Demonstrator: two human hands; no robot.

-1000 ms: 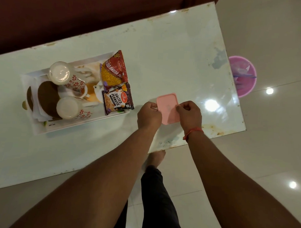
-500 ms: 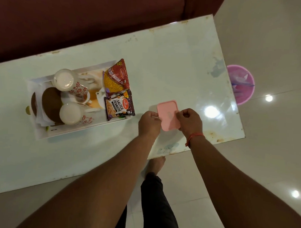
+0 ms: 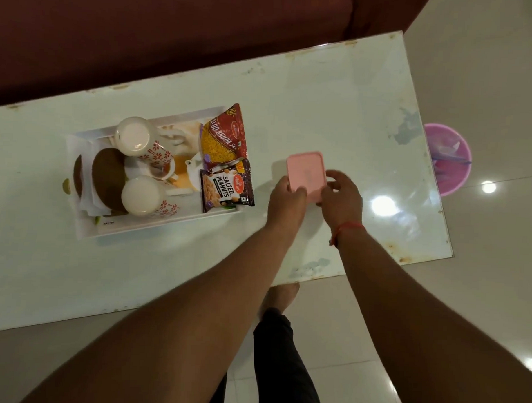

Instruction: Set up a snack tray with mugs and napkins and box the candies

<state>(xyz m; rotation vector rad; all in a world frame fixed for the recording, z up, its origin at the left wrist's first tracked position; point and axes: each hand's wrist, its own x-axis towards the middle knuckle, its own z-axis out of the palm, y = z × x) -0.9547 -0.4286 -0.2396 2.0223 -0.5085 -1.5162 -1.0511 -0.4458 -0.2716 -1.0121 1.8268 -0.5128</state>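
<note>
A small pink lidded box (image 3: 305,169) sits on the white table (image 3: 337,107), right of the tray. My left hand (image 3: 286,199) grips its left edge and my right hand (image 3: 341,198) holds its right edge with the fingers curled over the lid. The white tray (image 3: 155,229) at the left holds two upside-down floral mugs (image 3: 141,141) (image 3: 144,200), brown plates on white napkins (image 3: 107,177), a red snack packet (image 3: 224,136) and a salted peanuts packet (image 3: 226,186). No candies are visible.
A dark red sofa (image 3: 174,26) runs behind the table. A pink bin (image 3: 448,159) stands on the tiled floor past the table's right end. My leg and bare foot (image 3: 281,295) are below the near table edge.
The view shifted down, so table and tray sit lower in frame. Both hands stay on the pink box; my right fingers have spread a little over the lid.
</note>
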